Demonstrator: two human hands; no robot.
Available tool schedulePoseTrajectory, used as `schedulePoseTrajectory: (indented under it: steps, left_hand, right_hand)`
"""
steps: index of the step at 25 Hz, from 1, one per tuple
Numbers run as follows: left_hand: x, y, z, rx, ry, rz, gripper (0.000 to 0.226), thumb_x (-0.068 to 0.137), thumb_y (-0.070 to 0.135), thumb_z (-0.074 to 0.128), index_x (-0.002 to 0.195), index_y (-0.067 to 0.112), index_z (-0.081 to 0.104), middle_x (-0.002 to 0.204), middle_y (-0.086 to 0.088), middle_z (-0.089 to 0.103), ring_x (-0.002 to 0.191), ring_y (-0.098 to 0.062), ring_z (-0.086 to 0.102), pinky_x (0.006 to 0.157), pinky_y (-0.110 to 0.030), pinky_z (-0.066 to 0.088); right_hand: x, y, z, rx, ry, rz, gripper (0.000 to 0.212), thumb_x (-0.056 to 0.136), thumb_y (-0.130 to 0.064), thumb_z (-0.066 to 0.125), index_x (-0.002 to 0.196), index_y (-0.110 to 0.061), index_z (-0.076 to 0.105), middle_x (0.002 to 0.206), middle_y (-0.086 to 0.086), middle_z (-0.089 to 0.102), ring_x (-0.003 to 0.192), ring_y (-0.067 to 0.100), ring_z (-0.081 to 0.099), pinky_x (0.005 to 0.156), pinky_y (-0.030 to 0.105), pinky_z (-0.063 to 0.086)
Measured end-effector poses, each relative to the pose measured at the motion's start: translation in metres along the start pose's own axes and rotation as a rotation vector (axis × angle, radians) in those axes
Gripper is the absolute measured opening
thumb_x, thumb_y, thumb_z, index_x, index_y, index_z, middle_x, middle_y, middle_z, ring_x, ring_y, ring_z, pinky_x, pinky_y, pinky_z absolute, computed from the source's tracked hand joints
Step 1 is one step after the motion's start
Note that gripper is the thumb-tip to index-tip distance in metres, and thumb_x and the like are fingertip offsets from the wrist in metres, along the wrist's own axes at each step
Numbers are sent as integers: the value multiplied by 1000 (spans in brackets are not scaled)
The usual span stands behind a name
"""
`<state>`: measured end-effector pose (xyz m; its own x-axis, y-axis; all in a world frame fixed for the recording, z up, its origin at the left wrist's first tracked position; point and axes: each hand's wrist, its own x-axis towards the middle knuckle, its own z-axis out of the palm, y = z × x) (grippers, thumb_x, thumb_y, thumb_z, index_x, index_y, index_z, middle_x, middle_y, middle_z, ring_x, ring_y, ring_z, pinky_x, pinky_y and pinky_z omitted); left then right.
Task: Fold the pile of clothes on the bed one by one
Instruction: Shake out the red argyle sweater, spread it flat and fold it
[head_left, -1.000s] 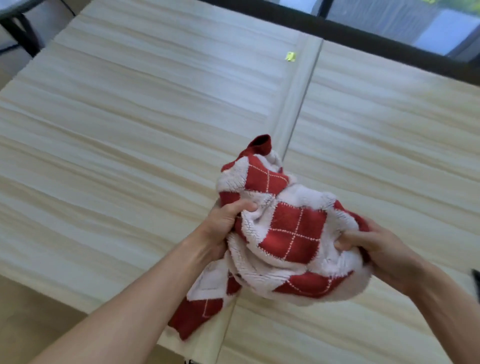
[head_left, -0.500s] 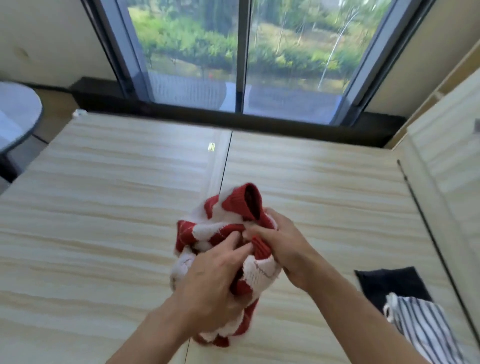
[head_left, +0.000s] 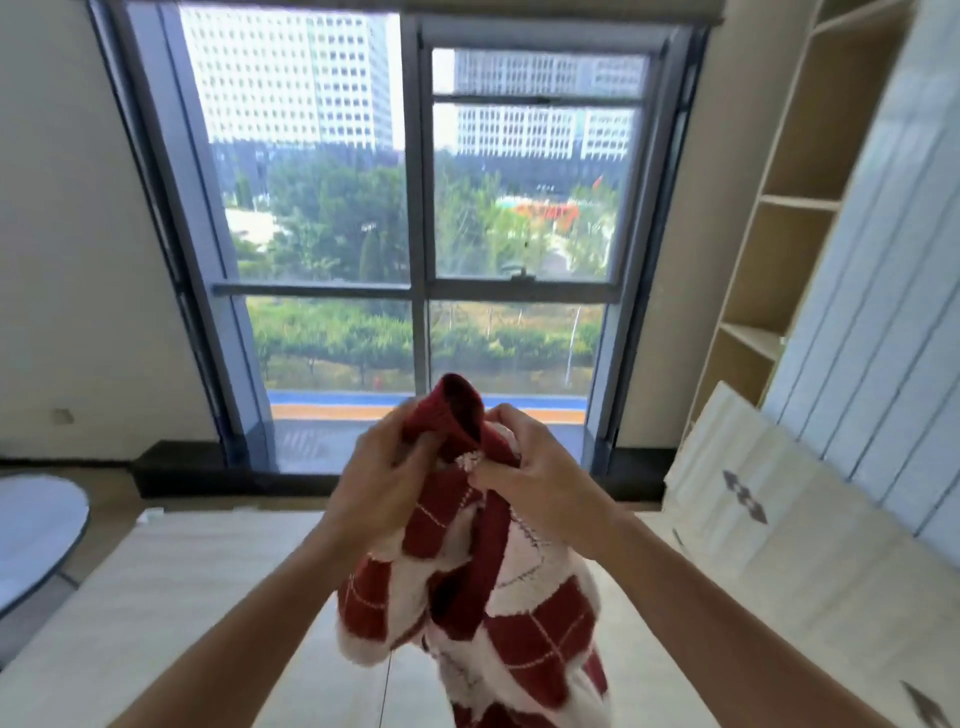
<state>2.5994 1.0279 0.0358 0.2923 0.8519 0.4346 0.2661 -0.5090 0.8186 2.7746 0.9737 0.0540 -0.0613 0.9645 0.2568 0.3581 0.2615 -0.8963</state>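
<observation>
Red-and-white argyle sweater held up before window — my left hand, right hand both clenched on its red ribbed cuff.

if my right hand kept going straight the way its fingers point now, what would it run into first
The right hand points inward, toward the left. First in line is the red and white garment it already pinches, then the left hand gripping the other side. Depth between them is unclear.

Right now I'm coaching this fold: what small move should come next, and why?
Probably spread the hands apart to open it out. The left hand and right hand pinch the red-and-white sweater close together near its top, so it hangs bunched above the wooden surface.
</observation>
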Motion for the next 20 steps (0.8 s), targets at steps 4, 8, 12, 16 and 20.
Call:
schedulePoseTrajectory:
  steps: [4, 8, 12, 16, 20]
  left_hand:
    - [32, 46, -7, -20, 85, 130, 19, 105, 28, 46, 100, 36, 63, 90, 4, 67, 83, -17, 64, 72, -37, 47]
    - [45, 74, -6, -27, 185, 215, 23, 105, 23, 42, 101, 24, 65, 88, 2, 71, 82, -17, 67, 75, -46, 52]
    - [59, 104, -19, 15, 247, 322, 27, 97, 23, 40, 94, 11, 64, 84, -1, 68, 79, -17, 63, 75, -46, 48]
    - [72, 128, -34, -19, 250, 318, 30, 91, 24, 44, 88, 14, 72, 84, -3, 73, 84, -24, 67, 78, -49, 50]
    - [84, 143, -55, -62, 273, 328, 30, 87, 25, 47, 84, 16, 76, 84, -5, 76, 86, -27, 70, 81, -50, 52]
  right_hand:
    - [17, -48, -22, -71, 39, -47, 31, 77, -16, 64, 107, -20, 57, 82, 3, 70, 77, 25, 71, 78, 51, 57]
    - [26, -68, -22, -1, 42, -58, 37, 77, -1, 60, 112, -14, 60, 75, -7, 67, 70, 14, 65, 69, 39, 52]
    - [33, -88, -29, 70, 62, -66, 25, 66, 3, 57, 86, -10, 65, 69, 8, 63, 65, 25, 59, 65, 40, 47]
    - [37, -102, -39, 213, 52, -123, 26, 73, 1, 61, 93, -13, 71, 86, 8, 66, 80, 23, 61, 75, 35, 48]
    - [35, -103, -50, 323, -16, -162, 24, 96, 3, 53, 115, 0, 68, 101, 11, 70, 94, 22, 67, 90, 34, 55]
